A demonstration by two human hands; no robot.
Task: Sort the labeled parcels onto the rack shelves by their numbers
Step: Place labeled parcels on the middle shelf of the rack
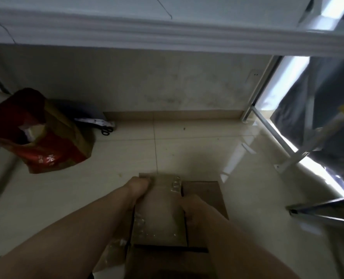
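Brown cardboard parcel [159, 214] with crinkly clear tape, down at 6 o'clock. Left hand [140, 183] grips its far corner, right hand [190, 210] clutches the right edge. Near end's cut off, pretty blurry.

Cardboard parcel [159, 214], lower centre: plain brown with glossy patches of clear tape. Bag [46, 141], left: red with a tan-gold band and pale characters; scissors [106, 130], centre left: black handles. Floor tiles [187, 141]: cream with thin grey grout lines; rack frame [275, 133], right: white, against a dark grey sheet [328, 97].
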